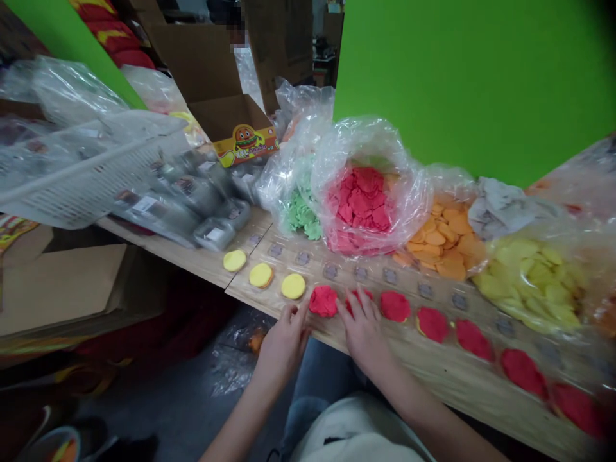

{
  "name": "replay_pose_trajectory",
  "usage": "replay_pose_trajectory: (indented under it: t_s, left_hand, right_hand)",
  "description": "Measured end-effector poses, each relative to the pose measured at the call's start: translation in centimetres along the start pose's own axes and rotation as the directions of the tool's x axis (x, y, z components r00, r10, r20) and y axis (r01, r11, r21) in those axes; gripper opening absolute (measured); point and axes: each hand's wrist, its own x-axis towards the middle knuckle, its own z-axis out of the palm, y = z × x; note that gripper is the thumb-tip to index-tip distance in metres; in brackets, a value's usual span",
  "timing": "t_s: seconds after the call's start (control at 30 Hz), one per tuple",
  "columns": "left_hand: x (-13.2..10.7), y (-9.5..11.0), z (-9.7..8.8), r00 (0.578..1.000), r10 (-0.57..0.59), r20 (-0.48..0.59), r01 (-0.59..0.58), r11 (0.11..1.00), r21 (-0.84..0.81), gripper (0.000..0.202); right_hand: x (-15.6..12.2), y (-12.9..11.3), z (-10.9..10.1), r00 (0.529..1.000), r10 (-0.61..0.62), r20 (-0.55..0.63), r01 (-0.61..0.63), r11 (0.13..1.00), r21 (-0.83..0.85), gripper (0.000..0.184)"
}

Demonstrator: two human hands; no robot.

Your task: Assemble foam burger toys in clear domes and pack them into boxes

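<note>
A row of flat round pieces runs along the front of the wooden table [433,366], each in a clear tray. Several are topped red; the three at the left end are yellow, such as the middle yellow disc [260,274]. My left hand [287,337] is at the table edge, just left of a ruffled red piece [323,301], its fingers bent together; anything in them is hidden. My right hand [363,330] rests with fingers spread over the neighbouring red piece [368,295], partly covering it. Farther right lies another red piece [394,306].
Behind the row stand clear bags of green pieces [304,215], red pieces [363,202], orange pieces [443,237] and yellow pieces [534,276]. At left are clear packages [168,205], a white basket [62,186], an open burger-print box [248,144] and a lower cardboard box [62,289].
</note>
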Motion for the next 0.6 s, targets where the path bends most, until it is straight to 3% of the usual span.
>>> replay_pose_trajectory:
  t_s: [0.07,0.1,0.13,0.2,0.27,0.33,0.4,0.47,0.53,0.6]
  left_hand:
    - [-0.5,-0.3,-0.6,0.994,-0.075,-0.074,0.055,0.970,-0.237,0.041]
    - [-0.7,-0.4,-1.0,0.987,-0.138,-0.083,0.095,0.913,-0.397,0.039]
    - [-0.8,-0.4,-1.3,0.976,-0.212,-0.055,0.144,0.810,-0.568,0.039]
    - [-1.0,-0.3,-2.0,0.941,-0.323,0.105,0.258,0.481,-0.838,0.043]
    - [-1.1,0.1,-2.3,0.901,-0.339,0.270,0.337,0.155,-0.929,0.049]
    - [-1.0,0.5,-2.2,0.884,-0.341,0.320,0.338,-0.009,-0.941,0.052]
    - [-0.4,0.4,-1.8,0.889,-0.367,0.275,0.278,-0.045,-0.960,0.053]
    - [0.5,-0.5,-1.2,0.903,-0.404,0.148,0.160,-0.003,-0.987,0.050]
    - [1.7,-2.0,-0.8,0.898,-0.440,-0.012,0.041,0.110,-0.993,0.045]
    - [2.6,-3.8,-0.4,0.871,-0.464,-0.164,-0.023,0.295,-0.955,0.038]
  right_hand:
    - [-0.2,0.3,-0.3,1.000,0.004,-0.027,-0.002,0.996,0.084,0.047]
    - [-0.3,0.3,-0.6,0.999,0.020,-0.049,-0.013,0.989,0.150,0.048]
    - [-0.3,0.3,-0.9,0.997,0.044,-0.068,-0.026,0.971,0.237,0.046]
    - [-0.2,-0.4,-1.6,0.994,0.100,-0.038,-0.070,0.878,0.473,0.041]
    - [0.2,-1.7,-1.9,0.988,0.110,0.108,-0.154,0.665,0.731,0.041]
    - [1.0,-3.2,-1.5,0.953,0.053,0.300,-0.296,0.391,0.871,0.039]
    - [2.5,-4.2,-0.7,0.912,0.017,0.410,-0.404,0.214,0.890,0.029]
    - [4.7,-4.6,0.2,0.911,0.053,0.408,-0.410,0.198,0.890,0.022]
    - [7.2,-4.6,1.0,0.935,0.105,0.338,-0.353,0.305,0.884,0.019]
    - [9.4,-4.5,1.5,0.953,0.108,0.282,-0.299,0.475,0.828,0.017]
